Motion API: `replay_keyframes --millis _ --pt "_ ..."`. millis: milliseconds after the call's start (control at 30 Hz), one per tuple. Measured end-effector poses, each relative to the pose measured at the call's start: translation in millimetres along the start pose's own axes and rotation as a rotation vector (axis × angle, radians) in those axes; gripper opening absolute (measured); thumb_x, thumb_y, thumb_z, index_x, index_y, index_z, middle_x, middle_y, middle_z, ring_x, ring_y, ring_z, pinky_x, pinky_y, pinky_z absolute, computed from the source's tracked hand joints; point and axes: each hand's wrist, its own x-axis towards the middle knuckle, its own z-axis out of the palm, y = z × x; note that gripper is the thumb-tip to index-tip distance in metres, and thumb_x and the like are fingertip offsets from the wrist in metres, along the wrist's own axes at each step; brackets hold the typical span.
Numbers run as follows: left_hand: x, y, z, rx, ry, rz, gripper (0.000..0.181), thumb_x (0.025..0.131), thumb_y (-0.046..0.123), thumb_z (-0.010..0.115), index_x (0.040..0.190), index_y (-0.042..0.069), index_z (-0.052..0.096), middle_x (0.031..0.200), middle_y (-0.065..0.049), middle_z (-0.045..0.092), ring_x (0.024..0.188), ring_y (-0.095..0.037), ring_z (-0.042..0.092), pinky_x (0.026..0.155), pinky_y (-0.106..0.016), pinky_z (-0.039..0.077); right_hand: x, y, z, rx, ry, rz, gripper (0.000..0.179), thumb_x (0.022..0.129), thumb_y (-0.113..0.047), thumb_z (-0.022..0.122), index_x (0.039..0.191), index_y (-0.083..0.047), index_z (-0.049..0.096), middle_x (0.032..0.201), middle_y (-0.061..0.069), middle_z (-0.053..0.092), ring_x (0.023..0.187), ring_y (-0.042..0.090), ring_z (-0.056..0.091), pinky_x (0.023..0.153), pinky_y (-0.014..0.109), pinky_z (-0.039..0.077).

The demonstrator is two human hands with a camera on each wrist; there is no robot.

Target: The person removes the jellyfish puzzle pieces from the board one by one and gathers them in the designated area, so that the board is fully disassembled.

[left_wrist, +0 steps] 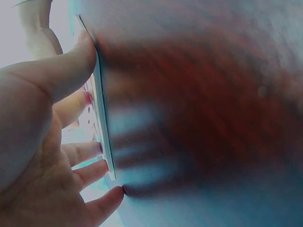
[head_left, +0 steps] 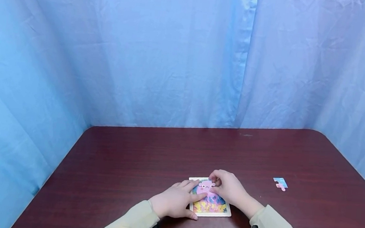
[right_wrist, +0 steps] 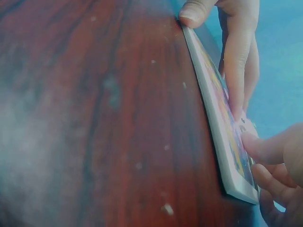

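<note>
A small jigsaw puzzle in a pale frame (head_left: pixel 214 215) lies near the table's front edge, showing a pink sea creature over yellow and blue. My left hand (head_left: pixel 178 200) spreads over its left side, thumb at the near left corner and index fingertip on the picture. At the upper right part, my right hand (head_left: pixel 229 187) pinches a pink puzzle piece (right_wrist: pixel 243 124) between thumb and fingers, close over the picture; the fingers hide part of it. In the left wrist view, the left hand's fingertips rest along the frame's edge (left_wrist: pixel 100 109).
A loose blue and pink puzzle piece (head_left: pixel 280 183) lies on the dark red-brown table (head_left: pixel 133 153), to the right of the frame. Light blue curtains (head_left: pixel 174 55) hang round the table's back and sides.
</note>
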Motion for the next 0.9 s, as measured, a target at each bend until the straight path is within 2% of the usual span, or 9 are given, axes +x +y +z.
replay_keyframes --millis 200,433,533,633,800,900 --pt "1.7 -0.9 1.4 0.005 -0.002 -0.001 0.066 0.084 0.055 0.061 0.144 0.036 0.040 0.151 -0.008 0.034 0.136 -0.026 0.036 0.106 -0.039 0.037 -1.0 2.4 0.4 -0.015 0.022 -0.045 0.024 0.070 -0.003 0.080 0.085 -0.013 0.063 0.074 -0.008 0.052 0.067 0.005 0.048 0.060 0.020 0.043" --pt "1.9 -1.7 2.5 -0.004 -0.003 -0.002 0.067 0.084 0.055 0.061 0.144 0.036 0.039 0.152 -0.008 0.032 0.136 -0.026 0.036 0.106 -0.039 0.037 -3.2 6.9 0.2 0.001 0.076 -0.196 0.020 0.073 -0.003 0.077 0.084 -0.014 0.066 0.074 -0.011 0.055 0.068 0.002 0.050 0.062 0.020 0.045" --pt "2.4 -2.0 2.3 -0.007 -0.003 -0.005 0.067 0.084 0.055 0.061 0.144 0.036 0.039 0.152 -0.008 0.032 0.136 -0.026 0.035 0.106 -0.039 0.036 -2.5 7.8 -0.9 0.022 0.069 -0.223 0.018 0.074 -0.004 0.077 0.084 -0.015 0.067 0.075 -0.011 0.056 0.069 0.002 0.050 0.062 0.020 0.047" --pt "2.5 -1.6 2.1 -0.014 -0.007 -0.010 0.067 0.084 0.055 0.062 0.144 0.036 0.039 0.151 -0.008 0.033 0.137 -0.026 0.035 0.106 -0.039 0.036 -1.4 8.6 -1.9 0.079 0.048 -0.179 0.015 0.077 -0.005 0.075 0.086 -0.014 0.068 0.076 -0.010 0.057 0.070 0.003 0.051 0.063 0.021 0.048" --pt "2.7 -0.8 2.5 -0.020 -0.007 -0.012 0.068 0.083 0.055 0.062 0.144 0.036 0.039 0.151 -0.008 0.033 0.137 -0.027 0.035 0.106 -0.040 0.036 0.3 10.2 -7.3 0.230 0.020 -0.001 0.010 0.081 -0.009 0.072 0.089 -0.013 0.068 0.076 -0.005 0.057 0.070 0.009 0.050 0.064 0.021 0.045" --pt "2.5 -0.6 2.5 -0.022 -0.012 -0.016 0.068 0.083 0.055 0.062 0.144 0.036 0.039 0.152 -0.008 0.033 0.137 -0.027 0.035 0.106 -0.040 0.036 0.3 11.9 -10.9 0.299 0.003 0.049 0.012 0.083 -0.010 0.071 0.095 -0.010 0.069 0.076 -0.002 0.056 0.070 0.011 0.050 0.063 0.022 0.043"
